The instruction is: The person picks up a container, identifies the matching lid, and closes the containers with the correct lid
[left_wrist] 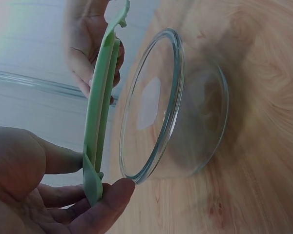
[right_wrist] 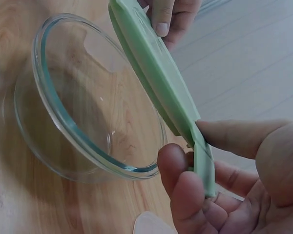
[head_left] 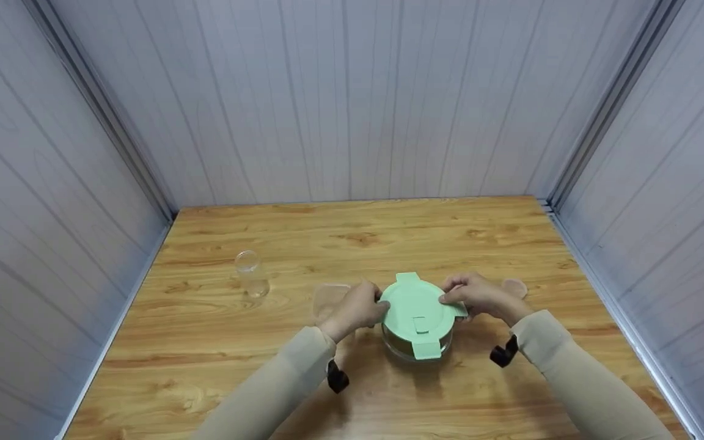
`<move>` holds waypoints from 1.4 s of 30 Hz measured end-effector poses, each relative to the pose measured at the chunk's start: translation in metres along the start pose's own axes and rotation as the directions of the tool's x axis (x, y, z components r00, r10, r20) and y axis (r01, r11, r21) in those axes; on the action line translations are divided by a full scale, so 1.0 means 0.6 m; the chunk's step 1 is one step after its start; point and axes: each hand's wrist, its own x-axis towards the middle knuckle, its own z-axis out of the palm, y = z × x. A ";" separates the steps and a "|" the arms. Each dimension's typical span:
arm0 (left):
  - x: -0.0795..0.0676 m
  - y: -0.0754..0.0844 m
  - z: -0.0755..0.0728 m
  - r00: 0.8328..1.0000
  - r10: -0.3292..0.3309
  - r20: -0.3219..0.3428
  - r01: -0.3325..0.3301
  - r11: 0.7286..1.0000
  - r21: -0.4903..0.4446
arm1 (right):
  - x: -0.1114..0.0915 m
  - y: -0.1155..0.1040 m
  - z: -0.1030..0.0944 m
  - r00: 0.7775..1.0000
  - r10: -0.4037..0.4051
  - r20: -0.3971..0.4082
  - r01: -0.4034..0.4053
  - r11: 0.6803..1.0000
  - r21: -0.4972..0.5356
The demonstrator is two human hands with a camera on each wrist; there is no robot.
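A round mint-green lid (head_left: 412,308) with locking flaps is held between both hands, just above a round clear glass bowl (left_wrist: 205,117). My left hand (head_left: 359,305) pinches the lid's left side, thumb on top and fingers beneath. On the opposite side my right hand (head_left: 477,294) grips a flap between thumb and fingers. Seen from the left wrist, the lid is apart from the bowl's thick rim (left_wrist: 178,92), with a gap between them. The bowl stands upright on the wooden table, with nothing visible inside it.
A clear drinking glass (head_left: 252,274) stands on the table (head_left: 352,232) to the left. Behind my left hand lies a flat translucent piece (head_left: 326,297); a smaller pale round one (head_left: 514,288) lies beyond my right wrist. Pale panel walls (head_left: 346,104) enclose the back and sides.
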 end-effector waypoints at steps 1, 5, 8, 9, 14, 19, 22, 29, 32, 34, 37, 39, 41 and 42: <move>0.000 0.000 0.001 1.000 -0.006 0.008 0.006 1.000 0.015 | 0.000 0.002 0.001 1.000 -0.001 0.005 0.001 1.000 -0.006; 0.014 -0.016 0.013 0.999 -0.017 0.032 0.015 0.998 0.062 | -0.002 0.007 0.004 1.000 0.013 0.021 -0.012 1.000 -0.029; 0.037 -0.043 0.028 0.999 -0.018 0.035 0.014 0.995 0.104 | -0.003 0.009 0.006 0.999 0.033 0.024 -0.032 0.998 -0.053; 0.045 -0.052 0.033 0.999 -0.017 0.035 0.013 0.994 0.112 | -0.004 0.009 0.006 0.999 0.038 0.025 -0.037 0.997 -0.062; 0.087 -0.103 0.063 1.000 -0.012 0.021 0.007 0.981 0.194 | -0.003 0.014 0.008 0.997 0.073 0.025 -0.070 0.992 -0.108; 0.068 -0.080 0.056 1.000 -0.011 0.022 0.006 0.975 0.224 | -0.001 0.019 0.012 0.997 0.074 0.006 -0.073 0.988 -0.133; 0.031 -0.042 0.039 1.000 0.019 0.016 -0.022 0.979 0.203 | -0.001 0.021 0.013 0.998 0.060 -0.004 -0.060 0.988 -0.143; -0.002 -0.012 0.028 0.999 0.037 0.019 -0.040 0.981 0.188 | 0.000 0.023 0.018 0.999 0.052 -0.010 -0.053 0.987 -0.149; 0.010 -0.026 0.033 0.998 0.043 0.036 -0.049 0.978 0.200 | 0.001 0.023 0.019 0.998 0.057 -0.010 -0.058 0.987 -0.152; 0.023 -0.045 0.040 0.997 0.069 0.039 -0.075 0.976 0.204 | 0.002 0.024 0.018 0.998 0.058 -0.010 -0.058 0.985 -0.160; 0.042 -0.066 0.048 0.995 0.087 0.051 -0.096 0.973 0.211 | 0.004 0.023 0.018 0.998 0.059 -0.008 -0.059 0.983 -0.173; 0.045 -0.065 0.048 0.996 0.053 0.067 -0.065 0.978 0.200 | 0.005 0.023 0.017 0.998 0.057 -0.010 -0.058 0.982 -0.182; 0.049 -0.064 0.050 0.997 0.004 0.079 -0.020 0.980 0.200 | 0.007 0.023 0.017 0.998 0.063 -0.006 -0.063 0.982 -0.179; 0.055 -0.068 0.054 0.997 -0.020 0.081 0.003 0.978 0.206 | 0.008 0.023 0.017 0.998 0.068 -0.004 -0.068 0.982 -0.177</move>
